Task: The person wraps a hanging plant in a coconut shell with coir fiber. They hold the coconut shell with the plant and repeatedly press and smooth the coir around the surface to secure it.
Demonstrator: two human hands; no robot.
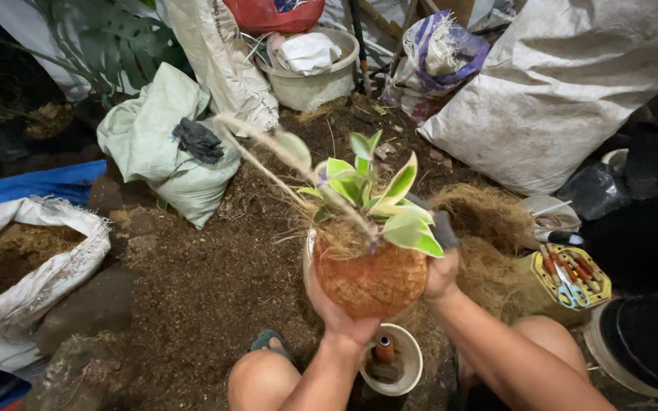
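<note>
A round ball of orange-brown fibre [371, 281] with a green-and-cream leafed plant [378, 194] growing from its top is held up in front of me. My left hand [336, 312] cups the ball from below and on its left side. On the ball's right side rests my right hand [442, 270], its fingers behind the leaves near a dark object that I cannot make out. Long pale stems [264, 156] lean out of the plant towards the upper left.
Dark loose soil [207, 281] covers the ground. A heap of coconut fibre [489, 236] lies at right. White sacks stand at left [17, 281] and upper right [565, 91], a green sack [154, 144] behind. A yellow basket with scissors [573, 278], a white bowl [394, 361] below, a bucket [314, 72] behind.
</note>
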